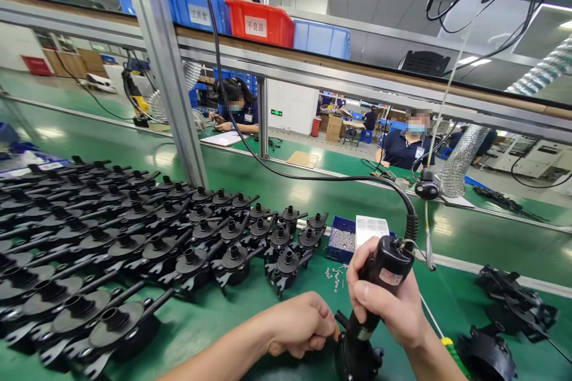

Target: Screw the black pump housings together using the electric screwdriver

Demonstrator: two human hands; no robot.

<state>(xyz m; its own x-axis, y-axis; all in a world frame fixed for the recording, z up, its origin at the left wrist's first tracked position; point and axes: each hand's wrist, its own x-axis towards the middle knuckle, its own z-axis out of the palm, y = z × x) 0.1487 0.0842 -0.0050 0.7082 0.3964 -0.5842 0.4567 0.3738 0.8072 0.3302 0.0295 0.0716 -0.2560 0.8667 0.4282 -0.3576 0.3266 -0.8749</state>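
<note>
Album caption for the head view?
Right hand holds a corded electric screwdriver over a black housing; left hand beside it.

Glossy black plastic driver [386,261]
Left of the driver: shiny metal fasteners [343,239], then matt plastic housings [159,244]; underneath, a smooth, glossy tabletop [243,305].

Black electric screwdriver slanting down over a black housing.
The electric screwdriver [389,268] is a thick cylinder with a pale, red-marked label on its body and a smaller pale one lower down; its cabled top leans to the upper right, its nose reaching the black housing [347,362], the exact contact hidden. The rounded housing sits on the green counter [286,315], a short arm pointing up and left, its base cut off by the frame.
</note>
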